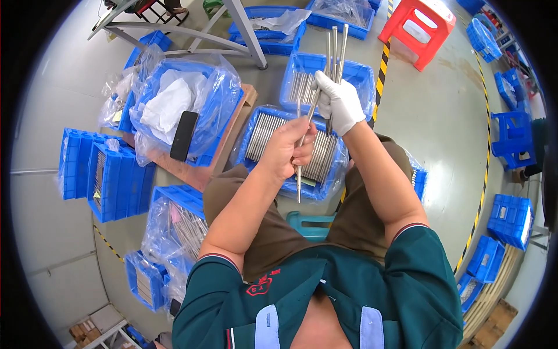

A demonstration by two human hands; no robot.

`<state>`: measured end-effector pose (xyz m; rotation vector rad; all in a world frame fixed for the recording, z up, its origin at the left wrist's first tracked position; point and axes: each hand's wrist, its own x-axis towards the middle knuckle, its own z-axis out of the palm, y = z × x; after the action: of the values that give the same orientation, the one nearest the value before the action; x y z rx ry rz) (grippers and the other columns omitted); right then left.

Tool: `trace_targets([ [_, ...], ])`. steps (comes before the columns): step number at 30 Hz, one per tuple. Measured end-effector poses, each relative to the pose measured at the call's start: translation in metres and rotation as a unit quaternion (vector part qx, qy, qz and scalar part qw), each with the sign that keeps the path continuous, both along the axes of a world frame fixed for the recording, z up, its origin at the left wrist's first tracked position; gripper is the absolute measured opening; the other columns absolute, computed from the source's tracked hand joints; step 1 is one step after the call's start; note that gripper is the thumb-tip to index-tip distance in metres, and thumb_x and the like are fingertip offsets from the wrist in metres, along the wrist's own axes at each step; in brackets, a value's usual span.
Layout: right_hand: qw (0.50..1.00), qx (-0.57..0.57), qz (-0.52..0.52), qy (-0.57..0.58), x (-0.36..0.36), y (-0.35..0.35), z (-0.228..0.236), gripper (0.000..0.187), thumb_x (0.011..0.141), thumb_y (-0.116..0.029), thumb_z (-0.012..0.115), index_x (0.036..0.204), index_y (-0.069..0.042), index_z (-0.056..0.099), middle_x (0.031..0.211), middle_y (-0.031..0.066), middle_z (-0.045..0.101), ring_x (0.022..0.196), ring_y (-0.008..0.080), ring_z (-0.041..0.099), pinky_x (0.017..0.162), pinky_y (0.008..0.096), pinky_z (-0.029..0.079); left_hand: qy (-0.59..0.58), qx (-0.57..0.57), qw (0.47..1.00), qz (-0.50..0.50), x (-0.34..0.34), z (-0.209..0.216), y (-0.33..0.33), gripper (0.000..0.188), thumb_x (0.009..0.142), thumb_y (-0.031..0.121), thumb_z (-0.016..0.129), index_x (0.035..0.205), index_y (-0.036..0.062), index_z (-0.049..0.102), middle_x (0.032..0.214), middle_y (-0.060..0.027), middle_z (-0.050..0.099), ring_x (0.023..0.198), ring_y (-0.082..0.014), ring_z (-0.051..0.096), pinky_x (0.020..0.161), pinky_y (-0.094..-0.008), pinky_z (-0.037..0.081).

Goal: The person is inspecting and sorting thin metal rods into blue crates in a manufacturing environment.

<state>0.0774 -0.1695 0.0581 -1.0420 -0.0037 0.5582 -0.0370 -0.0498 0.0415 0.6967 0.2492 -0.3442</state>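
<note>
In my gloved right hand point(344, 106) is a small bunch of slim metal rods point(335, 52), closed in a grip and standing up past the white glove. My bare left hand point(292, 146) is wrapped round one or two thin metal rods point(299, 186); an end sticks out below the fist, and the upper parts cross close to the glove. Just beneath both hands is a blue crate point(243, 156) lined with clear plastic, where rows of metal rods point(266, 135) lie side by side. Behind it, another blue crate point(365, 75) holds more rods point(302, 87).
A black phone point(184, 136) rests on a plastic-lined crate point(218, 125) at the left, over a wooden pallet point(247, 102). Blue crates point(125, 180) stand farther left. A red stool point(418, 29) is at the back right; a teal stool point(311, 225) is beneath me.
</note>
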Motion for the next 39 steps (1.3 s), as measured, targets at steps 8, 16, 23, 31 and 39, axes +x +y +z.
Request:
trace_targets([
  [8,0.995,-0.010,-0.100,-0.020,0.028,-0.019,0.002,0.025,0.083,-0.028,0.066,0.074,-0.007,0.057,0.050,-0.0050,0.038,0.037,0.0057,0.031,0.036,0.0213,0.023,-0.024,0.091,0.992,-0.081,-0.005,0.000,0.005,0.026,0.091,0.026,0.055,0.083,0.0017,0.055,0.065,-0.0004,0.045,0.054,-0.0080,0.044,0.045,-0.0214,0.034],
  [16,0.992,-0.123,0.008,0.006,0.021,-0.032,-0.007,0.029,0.085,-0.032,0.061,0.072,-0.006,0.056,0.049,-0.0045,0.038,0.037,0.0070,0.034,0.035,0.0226,0.024,-0.094,-0.023,0.994,-0.054,0.004,-0.012,0.026,0.031,0.092,0.030,0.051,0.091,0.0000,0.058,0.115,-0.0230,0.056,0.106,-0.0364,0.057,0.086,-0.0439,0.050],
  [23,0.914,-0.284,0.271,-0.102,-0.014,-0.003,-0.002,0.024,0.078,-0.029,0.065,0.072,-0.006,0.061,0.059,0.0024,0.056,0.047,0.0060,0.048,0.043,0.0215,0.037,-0.079,-0.019,0.992,-0.099,0.009,-0.024,0.020,0.034,0.089,0.036,0.055,0.092,0.0017,0.058,0.108,-0.0174,0.059,0.082,-0.0196,0.060,0.069,-0.0321,0.051],
  [31,0.884,-0.376,0.165,-0.224,-0.009,-0.001,-0.017,0.040,0.087,-0.041,0.050,0.080,-0.002,0.062,0.058,0.0061,0.058,0.055,0.0143,0.057,0.056,0.0282,0.044,-0.080,0.029,0.996,0.014,0.012,-0.024,0.027,0.028,0.090,0.031,0.056,0.091,0.0030,0.059,0.079,-0.0014,0.049,0.060,-0.0084,0.046,0.055,-0.0242,0.039],
  [39,0.934,-0.270,0.211,-0.097,-0.022,-0.012,-0.017,0.026,0.086,-0.027,0.055,0.080,-0.002,0.059,0.062,0.0053,0.059,0.049,0.0107,0.052,0.049,0.0262,0.042,-0.011,-0.054,0.967,0.249,0.033,-0.036,0.056,0.027,0.088,0.028,0.060,0.096,0.0021,0.059,0.065,0.0008,0.048,0.059,-0.0113,0.049,0.058,-0.0297,0.045],
])
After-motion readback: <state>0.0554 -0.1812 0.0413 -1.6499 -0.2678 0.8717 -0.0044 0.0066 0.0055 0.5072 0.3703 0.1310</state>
